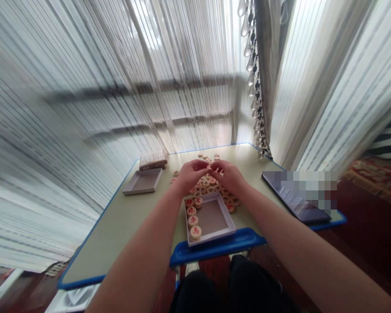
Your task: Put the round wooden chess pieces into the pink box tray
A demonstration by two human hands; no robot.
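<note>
My left hand (189, 174) and my right hand (230, 174) meet over a heap of Chinese chess pieces (204, 189). Their curled fingertips pinch at a small pale chess piece (209, 168), mostly covered by the fingers. Just this side of the heap lies an open shallow cardboard box (211, 214). Round pieces with red characters line its left side, among them a piece marked 馬 (196, 232) at the near corner and one marked 車 (193, 221) behind it. Another red-marked piece (198, 201) sits beside that row at the far end.
A second shallow box or lid (143, 181) lies at the left of the pale table (127, 226), with a wrapped packet (154, 160) behind it. A dark tablet (296, 201) rests at the right edge. Sheer string curtains (182, 100) hang behind the table.
</note>
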